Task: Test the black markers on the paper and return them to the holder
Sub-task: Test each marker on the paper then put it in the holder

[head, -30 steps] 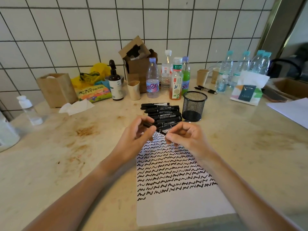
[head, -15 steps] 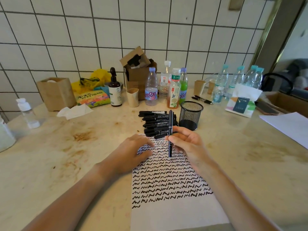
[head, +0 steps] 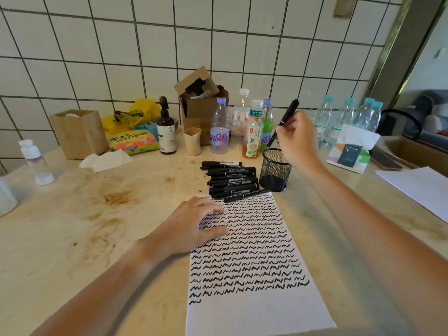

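Observation:
A white paper (head: 254,314) covered with rows of black squiggles lies on the counter in front of me. My left hand (head: 194,226) rests on its upper left part with fingers spread. Several black markers (head: 230,181) lie in a pile just beyond the paper. A black mesh holder (head: 275,169) stands to the right of the pile. My right hand (head: 297,141) is raised above the holder and grips a capped black marker (head: 286,120), which is tilted with its lower end pointing down toward the holder.
Behind the pile stand several bottles (head: 252,129), a small cup (head: 192,141), a brown pump bottle (head: 166,132) and cardboard boxes (head: 201,103). A tissue pack (head: 349,154), a phone (head: 384,161) and another white sheet (head: 421,187) are at the right. A wooden box (head: 77,132) stands at the left.
My right hand lifted the marker from over the paper up and to the right, above the holder. My left hand let go of it and settled on the paper.

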